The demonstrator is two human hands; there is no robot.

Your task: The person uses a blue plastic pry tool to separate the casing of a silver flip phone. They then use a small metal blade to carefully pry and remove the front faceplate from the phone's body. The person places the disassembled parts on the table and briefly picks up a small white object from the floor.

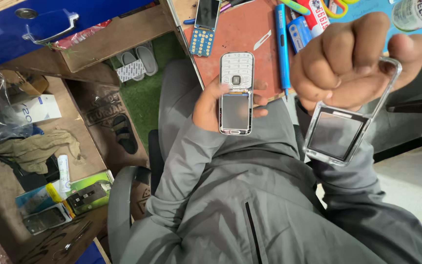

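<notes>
Left hand [210, 105] grips a silver keypad phone [236, 93] (front cover off); right hand [352, 58] pinches its clear front cover [340, 128] above the lap

There is a single view, from a camera worn on the person's head, looking almost straight down over the grey-jacketed chest and lap. It sits very near the hands, which fill the middle and right. The bench [235, 34] edge runs along the far side (top of frame), and the floor [145, 93] falls away on the left.
</notes>
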